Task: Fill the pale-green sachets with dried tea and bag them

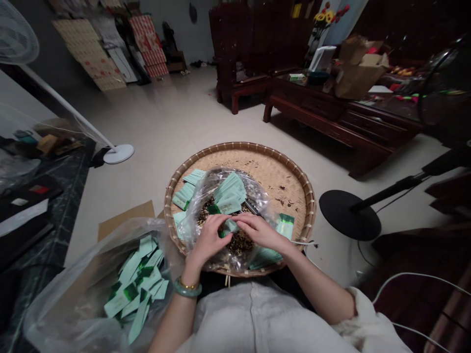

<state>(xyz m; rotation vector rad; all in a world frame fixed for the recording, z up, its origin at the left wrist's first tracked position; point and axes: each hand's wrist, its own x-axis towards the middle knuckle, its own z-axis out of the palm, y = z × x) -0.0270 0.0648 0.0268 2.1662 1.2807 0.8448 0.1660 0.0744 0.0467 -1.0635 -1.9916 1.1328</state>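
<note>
My left hand [210,239] and my right hand [258,231] meet over the near half of a round woven bamboo tray [290,179]. Between their fingers is a small light-green packet [230,226], gripped from both sides and partly covered by them. Beneath lies a clear plastic bag [193,215], its mouth spread wide, with loose brown dried leaf-like bits [239,243] inside. A fanned stack of green packets [231,189] rests on the bag just beyond my fingers. Beside the stack, a dark, shiny slim tool [252,208] is partly hidden by my right hand.
More packets lie at the tray's left [184,196] and right [285,225]. A big clear bag [73,294] with many green packets [142,274] sits at lower left. A white fan base [118,154], a black fan base [349,215] and a wooden table [312,110] stand around; a white cable [415,274] runs right.
</note>
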